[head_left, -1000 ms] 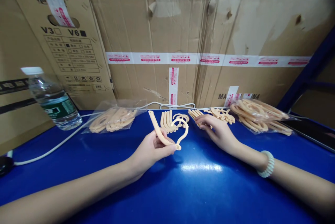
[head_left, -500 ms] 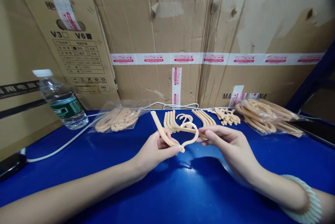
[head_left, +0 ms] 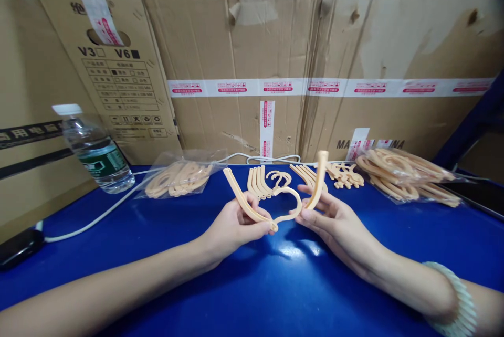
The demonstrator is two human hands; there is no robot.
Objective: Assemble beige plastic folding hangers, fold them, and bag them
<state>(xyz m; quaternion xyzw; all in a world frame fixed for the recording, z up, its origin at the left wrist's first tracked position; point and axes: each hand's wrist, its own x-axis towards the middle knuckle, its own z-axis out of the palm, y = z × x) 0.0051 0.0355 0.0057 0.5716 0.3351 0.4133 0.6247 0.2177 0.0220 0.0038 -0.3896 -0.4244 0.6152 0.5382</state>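
My left hand [head_left: 240,221] is closed on a beige plastic hanger arm [head_left: 244,200], which slants up to the left. A curved hanger hook [head_left: 298,200] meets the lower end of that arm and bows out to the right. In my right hand [head_left: 334,227], thumb and fingers pinch the lower end of another hanger arm [head_left: 318,182], which stands nearly upright. Its lower end lies close to the hook; whether they are joined, I cannot tell. Behind my hands lie loose hanger arms [head_left: 258,180], loose hooks [head_left: 280,177] and more arms [head_left: 305,174].
A water bottle [head_left: 98,156] stands at the left, near a bag of hanger parts [head_left: 179,177]. Small beige pieces [head_left: 346,174] and bagged parts [head_left: 401,169] lie at the right. A white cable [head_left: 94,224] crosses the blue table [head_left: 252,295]; cardboard boxes [head_left: 236,43] wall the back.
The hanger arm in my right hand has swung from lying roughly level behind the hook to nearly upright. My left hand and its hanger arm have hardly moved.
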